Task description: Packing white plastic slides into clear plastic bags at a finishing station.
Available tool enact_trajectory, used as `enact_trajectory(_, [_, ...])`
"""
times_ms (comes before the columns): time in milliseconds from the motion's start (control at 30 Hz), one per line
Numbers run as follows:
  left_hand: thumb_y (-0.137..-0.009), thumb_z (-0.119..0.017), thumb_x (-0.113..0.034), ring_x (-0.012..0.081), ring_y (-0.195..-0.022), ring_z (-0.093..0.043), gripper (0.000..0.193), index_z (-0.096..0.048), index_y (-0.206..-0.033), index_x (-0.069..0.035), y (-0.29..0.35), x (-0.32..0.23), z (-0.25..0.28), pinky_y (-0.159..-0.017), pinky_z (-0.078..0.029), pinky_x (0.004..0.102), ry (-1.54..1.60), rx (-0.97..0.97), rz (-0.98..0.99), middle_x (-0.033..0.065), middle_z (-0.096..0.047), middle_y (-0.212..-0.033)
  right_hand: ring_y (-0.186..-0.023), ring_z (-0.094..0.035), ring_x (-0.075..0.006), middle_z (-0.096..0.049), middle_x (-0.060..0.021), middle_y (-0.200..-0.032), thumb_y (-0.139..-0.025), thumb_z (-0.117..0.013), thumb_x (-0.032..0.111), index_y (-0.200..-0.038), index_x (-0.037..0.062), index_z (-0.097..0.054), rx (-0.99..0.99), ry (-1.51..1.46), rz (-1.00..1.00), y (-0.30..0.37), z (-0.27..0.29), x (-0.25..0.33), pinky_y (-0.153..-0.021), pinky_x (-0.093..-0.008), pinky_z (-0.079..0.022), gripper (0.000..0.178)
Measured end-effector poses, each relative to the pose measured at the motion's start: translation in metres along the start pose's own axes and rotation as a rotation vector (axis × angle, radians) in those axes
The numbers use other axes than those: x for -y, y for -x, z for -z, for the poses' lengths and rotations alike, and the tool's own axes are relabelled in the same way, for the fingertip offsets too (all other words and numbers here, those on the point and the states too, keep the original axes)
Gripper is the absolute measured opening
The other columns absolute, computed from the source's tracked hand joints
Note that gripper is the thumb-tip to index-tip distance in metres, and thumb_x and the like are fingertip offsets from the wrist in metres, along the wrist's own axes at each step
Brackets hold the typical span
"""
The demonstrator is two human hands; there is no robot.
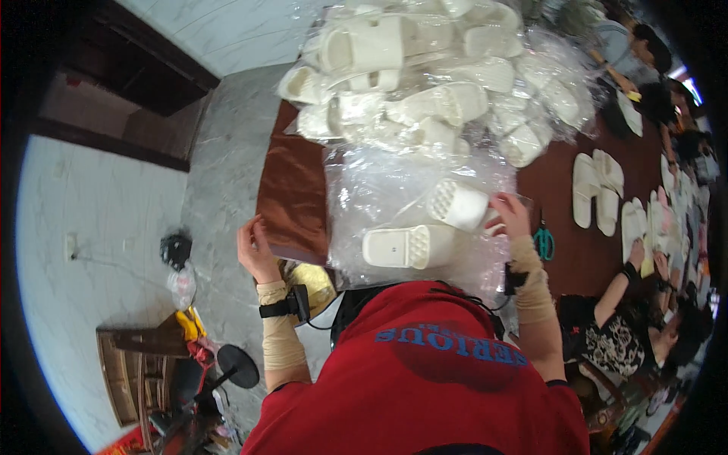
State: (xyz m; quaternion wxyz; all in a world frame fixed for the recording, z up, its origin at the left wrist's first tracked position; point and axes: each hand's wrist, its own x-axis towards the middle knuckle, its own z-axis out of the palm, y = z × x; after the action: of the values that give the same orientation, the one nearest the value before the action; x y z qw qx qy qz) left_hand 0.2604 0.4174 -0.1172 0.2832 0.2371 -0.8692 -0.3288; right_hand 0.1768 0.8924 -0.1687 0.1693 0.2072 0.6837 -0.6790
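Two white slippers lie near me on a clear plastic sheet point(356, 197). My right hand point(512, 216) has its fingers curled round the end of the upper slipper point(459, 205), which is tilted. The other slipper point(406, 247) lies sole up just below it and touches neither hand. My left hand point(256, 246) is off to the left, beside the table's brown cloth edge point(292, 201). Its fingers are apart and nothing shows in them.
A heap of plastic-wrapped white slippers point(432, 102) covers the far part of the table. Teal-handled scissors point(544, 241) lie right of my right hand. Further right are a pair of slippers point(597, 189) and several people at work. A wall and dark doorway stand left.
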Motion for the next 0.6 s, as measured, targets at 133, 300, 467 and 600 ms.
enact_trajectory(133, [-0.086, -0.058, 0.002, 0.0126, -0.079, -0.061, 0.013, -0.064, -0.097, -0.001, 0.022, -0.078, -0.054, -0.069, -0.048, 0.0264, 0.373, 0.515, -0.364, 0.0069, -0.065, -0.089, -0.05, -0.062, -0.0237, -0.06, -0.0143, -0.087, -0.084, -0.065, 0.026, -0.118, 0.0061, -0.04, -0.185, -0.11, -0.009, 0.006, -0.012, 0.002, -0.04, -0.0351, -0.05, 0.047])
enact_trajectory(300, [-0.076, -0.067, -0.015, 0.0306, -0.095, -0.054, 0.031, -0.06, -0.105, -0.007, 0.062, -0.088, -0.12, -0.081, -0.047, 0.039, 0.153, 1.043, -0.872, 0.0112, -0.058, -0.096, -0.051, -0.063, -0.0281, -0.057, -0.0152, -0.088, -0.084, -0.067, 0.025, -0.12, 0.0057, -0.033, -0.193, -0.337, -0.07, 0.018, -0.034, -0.01, -0.042, -0.0389, -0.053, 0.053])
enact_trajectory(467, [-0.074, -0.07, -0.021, 0.0347, -0.101, -0.053, 0.047, -0.055, -0.117, -0.008, 0.084, -0.077, -0.144, -0.088, -0.044, 0.0429, -0.118, 1.141, -0.9, 0.0149, -0.058, -0.11, -0.064, -0.066, -0.0241, -0.059, -0.0101, -0.088, -0.083, -0.069, 0.024, -0.12, 0.0042, -0.044, -0.082, -0.444, -0.104, 0.047, -0.043, 0.003, -0.047, -0.0333, -0.053, 0.049])
enact_trajectory(600, [-0.072, -0.072, -0.021, 0.0332, -0.101, -0.054, 0.045, -0.056, -0.113, -0.009, 0.085, -0.08, -0.144, -0.087, -0.044, 0.0418, -0.181, 1.068, -0.961, 0.0138, -0.056, -0.107, -0.066, -0.063, -0.0155, -0.061, -0.0065, -0.087, -0.084, -0.067, 0.025, -0.11, 0.0044, -0.055, -0.042, -0.324, 0.044, 0.078, -0.018, 0.031, -0.05, -0.028, -0.05, 0.034])
